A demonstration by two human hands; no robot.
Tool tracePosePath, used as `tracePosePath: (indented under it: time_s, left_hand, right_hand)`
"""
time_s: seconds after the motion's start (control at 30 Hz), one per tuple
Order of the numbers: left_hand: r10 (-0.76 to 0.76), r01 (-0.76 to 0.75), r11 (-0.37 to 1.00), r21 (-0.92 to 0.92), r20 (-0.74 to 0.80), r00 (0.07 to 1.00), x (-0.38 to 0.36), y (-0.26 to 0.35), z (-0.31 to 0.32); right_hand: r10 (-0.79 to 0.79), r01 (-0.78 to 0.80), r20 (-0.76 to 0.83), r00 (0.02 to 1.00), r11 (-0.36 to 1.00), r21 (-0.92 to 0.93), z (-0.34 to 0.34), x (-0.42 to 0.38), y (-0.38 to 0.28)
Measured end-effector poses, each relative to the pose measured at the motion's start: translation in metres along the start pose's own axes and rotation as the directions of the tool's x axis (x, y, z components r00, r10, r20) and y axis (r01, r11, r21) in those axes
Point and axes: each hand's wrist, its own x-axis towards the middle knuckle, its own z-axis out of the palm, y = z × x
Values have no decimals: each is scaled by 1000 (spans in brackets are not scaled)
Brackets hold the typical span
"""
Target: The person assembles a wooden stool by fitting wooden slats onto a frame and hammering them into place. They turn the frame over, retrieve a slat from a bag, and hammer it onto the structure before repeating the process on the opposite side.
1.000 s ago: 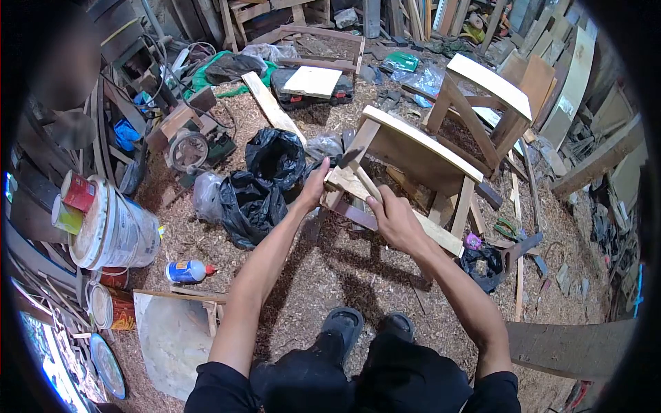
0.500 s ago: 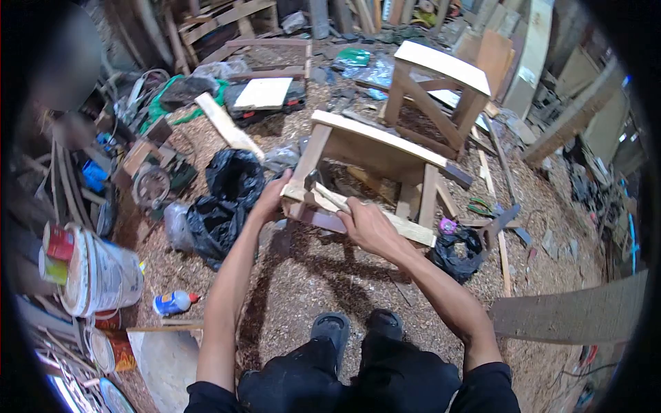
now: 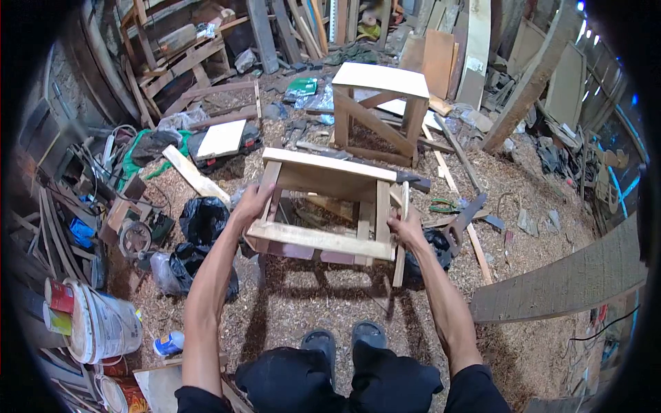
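A wooden stool [image 3: 323, 240] is tilted in front of me, with pale edges at its far and near sides and brown legs between. My left hand [image 3: 252, 206] is closed around its left side, thumb on the leg. At the right end, my right hand [image 3: 409, 228] is closed on a narrow pale wooden stick [image 3: 399, 269], held nearly upright right beside the stool's right leg. The right fingertips overlap the edge of that leg in this view. Behind them, a dark piece of wood [image 3: 416, 182] juts out past the stool's far corner.
Another stool with a white top [image 3: 381, 79] stands farther back. A handsaw [image 3: 463, 221], green-handled pliers [image 3: 444, 206] and black plastic bags [image 3: 204, 220] lie on the shavings-covered floor. At left are a white bucket [image 3: 113, 327] and a glue bottle [image 3: 169, 343]; at right, a wide curved board [image 3: 551, 279].
My right hand has moved from the stool's near left corner to its right end, carrying the stick. The stool has turned more level, and the view has shifted right.
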Motion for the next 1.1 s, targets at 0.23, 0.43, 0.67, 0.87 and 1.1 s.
tracePosePath:
  time_s: [0.23,0.43,0.67,0.87,1.1]
  left_hand:
    - [339,-327,941,89,-254,906,-1,8,-5]
    - [598,-458,798,391,-432,675,8,1,23]
    - [507,-394,861,320,-495,706,-5,-56,37]
    - [489,-448,871,203,-459,742,-9,-36,8]
    - [-149,51,778,-627,-104,983,24,44,-26]
  right_hand:
    - [94,-87,-20,995,973,215,-23,4,-49]
    - [1,7,-46,999,985,170,-16,52,-7]
    - [142,-75,-164,976,930,359,9,53,16]
    - [-30,52,-98,995,973,227,-6,88,-15]
    - [120,-160,107,987,786,598,-33,93,-46]
